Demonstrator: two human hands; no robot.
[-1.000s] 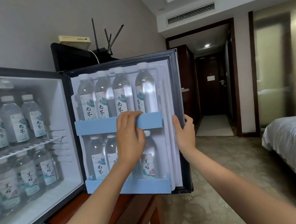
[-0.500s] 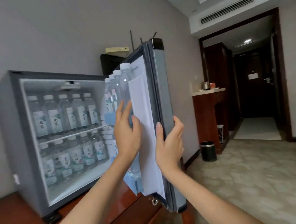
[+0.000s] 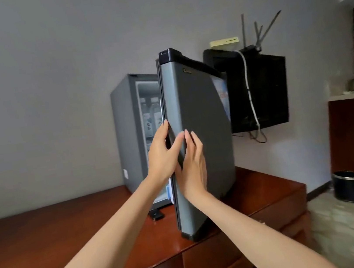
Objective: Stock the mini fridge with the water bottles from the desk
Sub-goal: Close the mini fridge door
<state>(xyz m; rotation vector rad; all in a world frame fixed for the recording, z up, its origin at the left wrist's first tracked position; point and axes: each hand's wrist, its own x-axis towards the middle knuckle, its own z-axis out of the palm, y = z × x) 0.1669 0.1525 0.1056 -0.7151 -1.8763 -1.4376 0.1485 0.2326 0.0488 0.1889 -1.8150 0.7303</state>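
Hotel-room desk (image 3: 71, 230), dark red wood, carried the mini fridge (image 3: 129, 136) against a grey wall. Change over the last sec: the fridge door (image 3: 198, 130) went from wide open, w/ its inner racks facing the camera, to approx. half shut. Its grey outer face now showed, and only a narrow slice of the interior was left in view. L hand (image 3: 161, 157) had come off the blue door rack onto the door's edge; R hand (image 3: 193, 165) had shifted from the edge to the outer face. For the task that read as stocking done and the closing step under way, prob. near the end. Water bottles (image 3: 156, 114) stood inside the fridge on the upper shelf, seen through the gap; those in the door racks were hidden.

L hand: fingers straight along the door's free edge, thumb across toward the outer side, touching but not wrapped round it. R hand: spread flat, palm & straight fingers pressed on the outer face just beside the L thumb. Neither held a bottle.
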